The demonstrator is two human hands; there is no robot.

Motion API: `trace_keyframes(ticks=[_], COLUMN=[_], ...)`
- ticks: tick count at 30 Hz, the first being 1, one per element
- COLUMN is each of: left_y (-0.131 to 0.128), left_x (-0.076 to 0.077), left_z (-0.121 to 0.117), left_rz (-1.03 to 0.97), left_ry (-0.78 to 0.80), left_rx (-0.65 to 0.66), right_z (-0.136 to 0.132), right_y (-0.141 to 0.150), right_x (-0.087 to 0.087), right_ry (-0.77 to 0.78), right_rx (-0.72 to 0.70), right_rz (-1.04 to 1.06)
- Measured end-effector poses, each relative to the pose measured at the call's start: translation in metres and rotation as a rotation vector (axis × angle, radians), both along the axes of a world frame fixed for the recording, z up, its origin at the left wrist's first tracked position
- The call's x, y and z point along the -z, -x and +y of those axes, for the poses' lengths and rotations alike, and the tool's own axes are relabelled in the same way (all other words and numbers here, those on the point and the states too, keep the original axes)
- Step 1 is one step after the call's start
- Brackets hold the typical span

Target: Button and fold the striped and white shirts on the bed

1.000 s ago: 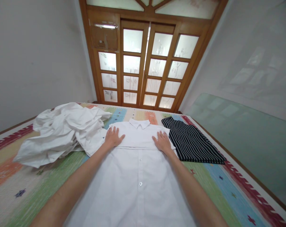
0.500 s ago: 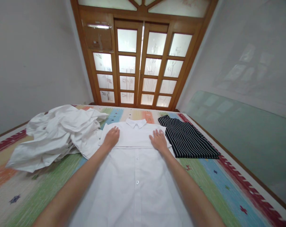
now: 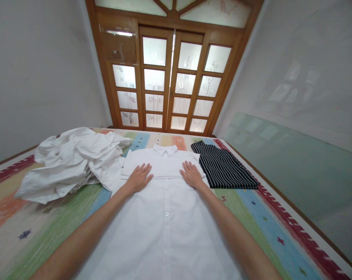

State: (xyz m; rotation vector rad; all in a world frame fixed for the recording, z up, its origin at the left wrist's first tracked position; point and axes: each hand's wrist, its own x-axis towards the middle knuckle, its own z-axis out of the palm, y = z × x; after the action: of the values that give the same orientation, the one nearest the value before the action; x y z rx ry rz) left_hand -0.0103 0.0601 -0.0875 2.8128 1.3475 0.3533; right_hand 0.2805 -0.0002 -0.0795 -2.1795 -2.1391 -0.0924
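A white button-up shirt [image 3: 164, 225] lies spread before me, its collar pointing away and its button strip running down the middle. Across its upper part, the sleeves appear folded inward in a flat band just below the collar. My left hand [image 3: 138, 178] rests open and flat on the left side of this band, fingers spread. On the right side, my right hand [image 3: 191, 174] lies flat too, fingers stretched out over the cloth. Neither hand grips the fabric. My forearms reach over the shirt's front, and its lower hem is out of view.
Crumpled white clothing [image 3: 74, 163] is heaped at the left, touching or near the shirt's side. A folded black-and-white striped garment [image 3: 224, 165] lies at the right. Beneath everything is a colourful striped cover [image 3: 74, 217]. Wooden glazed doors [image 3: 170, 77] stand beyond the far edge.
Both hands have slid slightly toward me on the shirt; the left hand's fingers are now more spread. The view has shifted a little. The other garments stay in place.
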Motion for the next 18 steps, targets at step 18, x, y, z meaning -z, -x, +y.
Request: trace_keyframes(ticks=[18], left_y=[0.090], left_x=[0.010], left_z=[-0.088], left_rz=[-0.141], left_ry=[-0.029], left_rx=[-0.150], right_z=[-0.133], right_y=[-0.026], right_x=[0.034], right_ry=[-0.276], right_rx=[-0.083], right_rz=[0.180])
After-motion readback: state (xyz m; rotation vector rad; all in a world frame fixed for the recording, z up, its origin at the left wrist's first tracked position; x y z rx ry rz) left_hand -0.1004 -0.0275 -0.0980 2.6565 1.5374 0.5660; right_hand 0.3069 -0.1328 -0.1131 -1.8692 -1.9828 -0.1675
